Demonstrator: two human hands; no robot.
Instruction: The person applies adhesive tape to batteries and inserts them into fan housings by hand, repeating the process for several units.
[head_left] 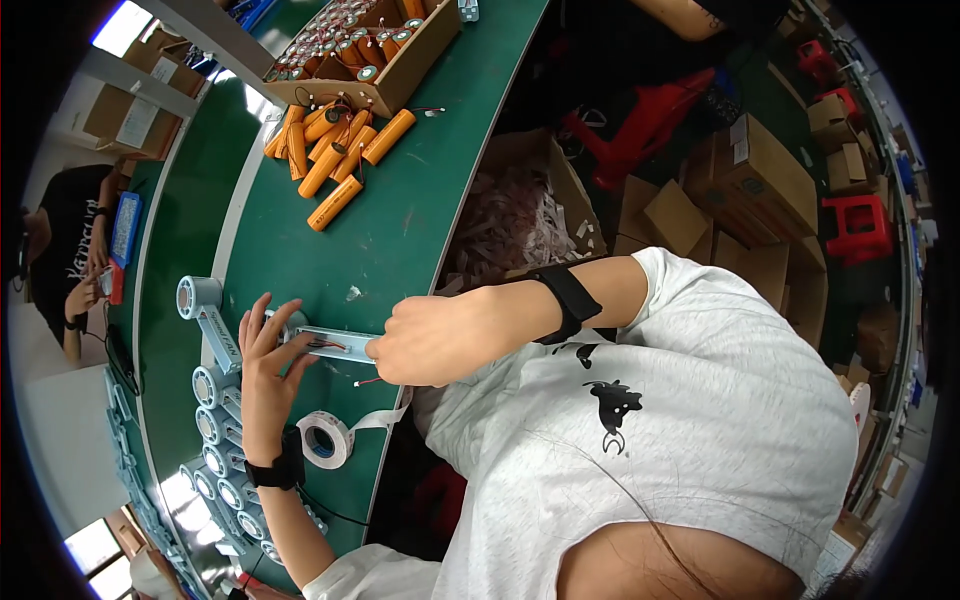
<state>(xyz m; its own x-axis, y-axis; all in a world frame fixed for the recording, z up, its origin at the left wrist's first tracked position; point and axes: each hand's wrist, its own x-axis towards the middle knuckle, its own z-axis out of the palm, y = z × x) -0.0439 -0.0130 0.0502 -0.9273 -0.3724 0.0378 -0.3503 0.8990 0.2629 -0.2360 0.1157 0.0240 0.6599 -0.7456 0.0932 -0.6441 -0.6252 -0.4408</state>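
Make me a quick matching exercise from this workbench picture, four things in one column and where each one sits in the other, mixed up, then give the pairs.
Things:
1. orange cylinder cells
2. roll of white tape
3. cardboard box
4. pale blue part

Places:
A. between the left hand and right hand
B. loose on the green mat, just below the box
C. top end of the bench, filled with cells
D. near the left wrist, at the bench edge

Pairs: 1-B, 2-D, 3-C, 4-A

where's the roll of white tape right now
In the head view the roll of white tape lies on the green table near its front edge, just right of the left hand's wrist and below the right hand.
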